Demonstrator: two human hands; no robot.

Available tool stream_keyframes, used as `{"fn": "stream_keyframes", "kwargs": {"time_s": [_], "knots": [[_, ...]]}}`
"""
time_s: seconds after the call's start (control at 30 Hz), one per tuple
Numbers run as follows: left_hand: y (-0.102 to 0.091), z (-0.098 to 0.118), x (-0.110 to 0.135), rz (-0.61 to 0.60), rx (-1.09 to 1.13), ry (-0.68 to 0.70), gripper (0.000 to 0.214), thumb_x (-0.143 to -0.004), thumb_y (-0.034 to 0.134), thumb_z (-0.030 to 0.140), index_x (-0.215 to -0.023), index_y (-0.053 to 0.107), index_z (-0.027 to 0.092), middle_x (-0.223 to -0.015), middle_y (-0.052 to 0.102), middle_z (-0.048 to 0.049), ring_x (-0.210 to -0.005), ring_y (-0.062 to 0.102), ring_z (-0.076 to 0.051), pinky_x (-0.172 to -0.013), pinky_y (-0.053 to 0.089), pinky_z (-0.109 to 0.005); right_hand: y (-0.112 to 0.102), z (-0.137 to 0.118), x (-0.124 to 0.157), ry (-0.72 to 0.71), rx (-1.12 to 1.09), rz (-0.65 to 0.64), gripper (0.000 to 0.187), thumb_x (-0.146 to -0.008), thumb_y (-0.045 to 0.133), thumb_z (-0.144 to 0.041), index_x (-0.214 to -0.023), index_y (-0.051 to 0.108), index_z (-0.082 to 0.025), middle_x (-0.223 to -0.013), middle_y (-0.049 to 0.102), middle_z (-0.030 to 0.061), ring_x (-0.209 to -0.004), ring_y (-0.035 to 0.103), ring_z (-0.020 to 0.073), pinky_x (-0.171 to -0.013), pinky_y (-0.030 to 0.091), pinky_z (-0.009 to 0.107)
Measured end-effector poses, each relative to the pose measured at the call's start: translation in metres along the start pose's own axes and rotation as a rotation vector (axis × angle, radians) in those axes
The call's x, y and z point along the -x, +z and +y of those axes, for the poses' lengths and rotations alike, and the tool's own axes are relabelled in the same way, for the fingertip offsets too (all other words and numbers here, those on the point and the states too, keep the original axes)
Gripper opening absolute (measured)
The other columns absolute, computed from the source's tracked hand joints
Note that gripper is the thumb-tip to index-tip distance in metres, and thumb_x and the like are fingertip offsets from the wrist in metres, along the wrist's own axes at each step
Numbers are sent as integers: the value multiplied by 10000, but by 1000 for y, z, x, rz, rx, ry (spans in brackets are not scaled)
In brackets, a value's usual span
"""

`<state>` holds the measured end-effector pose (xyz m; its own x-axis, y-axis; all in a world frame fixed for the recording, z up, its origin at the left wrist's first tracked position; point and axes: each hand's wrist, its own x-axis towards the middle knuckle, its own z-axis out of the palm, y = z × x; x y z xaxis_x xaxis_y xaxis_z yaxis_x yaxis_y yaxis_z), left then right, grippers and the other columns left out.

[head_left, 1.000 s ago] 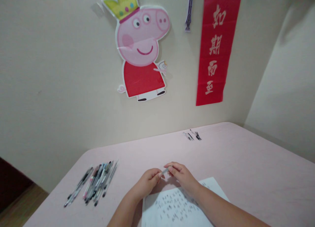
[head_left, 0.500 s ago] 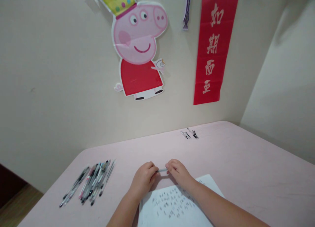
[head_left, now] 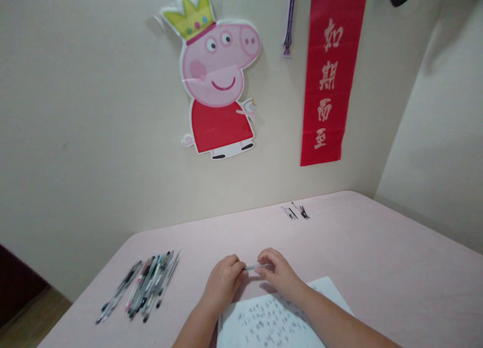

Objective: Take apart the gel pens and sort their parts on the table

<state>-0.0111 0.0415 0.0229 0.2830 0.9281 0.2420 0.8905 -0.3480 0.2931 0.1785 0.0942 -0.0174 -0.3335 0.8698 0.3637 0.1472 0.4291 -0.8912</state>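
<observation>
Head view: the left hand [head_left: 225, 275] pinches a slim pen [head_left: 250, 268] at frame's six o'clock, over the pink bench [head_left: 358, 252]; the right hand [head_left: 278, 270] curls by its three-o'clock end, grip unclear; loose pens [head_left: 151, 282] lie at the hands' nine o'clock.

Here we are at the lower middle of the frame, looking at a bare left hand [head_left: 224, 277], softly rounded across the back, running into a bare left forearm [head_left: 199, 324] that thickens toward the bottom edge. Just right of it we get the right hand [head_left: 281, 273], bare too, with slender fingers [head_left: 269, 253], and a bare, smooth-outlined right forearm [head_left: 335, 315] broadening toward the lower right.
</observation>
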Motion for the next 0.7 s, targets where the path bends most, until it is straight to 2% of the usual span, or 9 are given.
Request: {"fn": "stream_keyframes", "kwargs": {"time_s": [0.13, 0.4, 0.5, 0.57, 0.63, 0.7], "knots": [[1, 0, 0, 10, -5, 7, 229, -878, 431, 202, -857, 659, 207, -842, 594, -56, -779, 541, -165, -686, 401, -273, -2, -3, 0, -36, 67, -70, 355, -880, 468, -353, -617, 640, -188, -815, 627, 75, -865, 549, 210, -817, 408, 367], [1, -2, 0, -12, 1, -7, 242, -903, 421, 253, -858, 654, 205, -849, 589, -58, -792, 547, -167, -704, 404, -270, 0, 3, 0, -40, 4, 3, 33, -723, 627, -218, -752, 639, -210, -957, 618, 71, -958, 539, 224, -869, 417, 378], [3, -3, 0, -20, -2, -17, 226, -900, 433, 243, -866, 653, 199, -852, 588, -54, -795, 544, -168, -700, 400, -268, -1, 2, -1, -16, 6, 17, 112, -714, 668, -268, -813, 647, -219, -937, 621, 59, -931, 540, 222, -846, 417, 375], [5, -3, 0, -21, 4, -12, 219, -900, 439, 241, -879, 653, 200, -852, 587, -51, -803, 544, -167, -704, 399, -265, -2, 1, -1, -18, 45, 1, 122, -787, 609, -322, -756, 657, -213, -900, 633, 59, -924, 544, 221, -856, 401, 383], [6, -4, 0, -20, 10, -5, 217, -902, 440, 243, -894, 653, 204, -857, 588, -49, -807, 546, -165, -712, 399, -262, -3, -1, -2, -39, 95, -51, 281, -863, 506, -329, -660, 652, -201, -856, 645, 67, -918, 550, 219, -867, 387, 388], [7, -4, 0, -26, 10, 0, 221, -907, 436, 249, -901, 653, 208, -863, 590, -48, -808, 549, -164, -714, 398, -261, -3, -2, -2, -55, 125, -81, 312, -871, 484, -294, -628, 652, -193, -861, 651, 76, -918, 553, 218, -869, 391, 382]]}}
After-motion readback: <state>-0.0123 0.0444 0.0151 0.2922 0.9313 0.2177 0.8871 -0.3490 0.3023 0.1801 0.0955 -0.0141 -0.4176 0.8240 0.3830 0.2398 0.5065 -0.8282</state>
